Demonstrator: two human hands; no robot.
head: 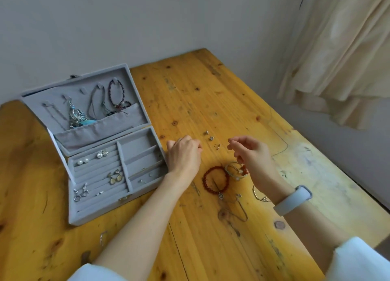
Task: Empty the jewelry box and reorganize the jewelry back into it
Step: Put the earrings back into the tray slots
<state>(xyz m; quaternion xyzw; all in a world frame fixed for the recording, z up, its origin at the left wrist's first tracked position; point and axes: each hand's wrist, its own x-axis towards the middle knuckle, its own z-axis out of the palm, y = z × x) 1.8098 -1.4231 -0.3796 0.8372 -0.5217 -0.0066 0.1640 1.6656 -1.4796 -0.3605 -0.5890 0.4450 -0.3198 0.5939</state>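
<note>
Pinching a tiny silver piece (229, 140) at its fingertips, the right hand (250, 152) hovers beside the left hand (184, 154), whose fingers curl loosely on the counter (211, 86), whether holding anything I cannot tell. Left of both sits the open grey jewelry box (95, 145); a red bead bracelet (215, 179) lies just below them.

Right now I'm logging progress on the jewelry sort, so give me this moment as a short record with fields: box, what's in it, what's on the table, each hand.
box: grey jewelry box, lid open, on the wooden table
lid: necklaces and a dark bead bracelet hang inside
tray: pearl studs and other earrings in the ring rolls
table: red bead bracelet, small studs, chains
left hand: fingers curled, beside the box; contents hidden
right hand: pinches a tiny piece, too small to identify
</note>
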